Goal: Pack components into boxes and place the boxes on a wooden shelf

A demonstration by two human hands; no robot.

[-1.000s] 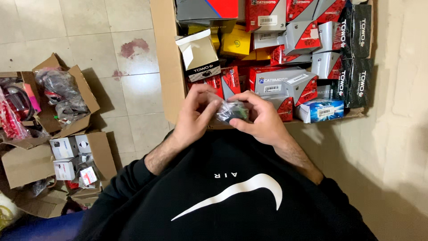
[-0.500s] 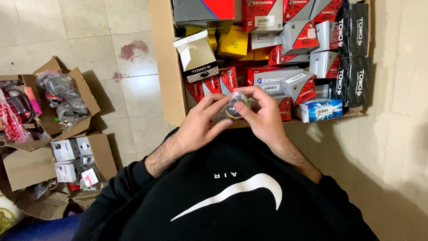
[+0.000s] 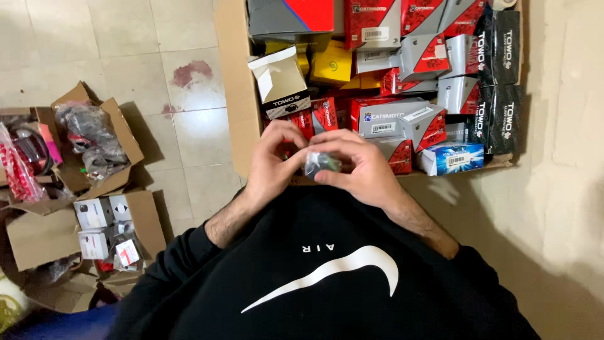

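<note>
Cardboard forms the large carton (image 3: 239, 94) on the tiled floor (image 3: 126, 50), packed with red, grey, black and yellow part boxes (image 3: 384, 119); smaller opened cartons (image 3: 75, 208) are seen at the left. Compared with half a second earlier, the right hand (image 3: 362, 173) and left hand (image 3: 270, 167) have been drawn slightly nearer the chest, fingers reworked around a small bagged part (image 3: 322, 165) (clear plastic, dark contents). It is pinched between both hands, above the carton's near edge. Its long axis and facing cannot be told; it looks compact.
</note>
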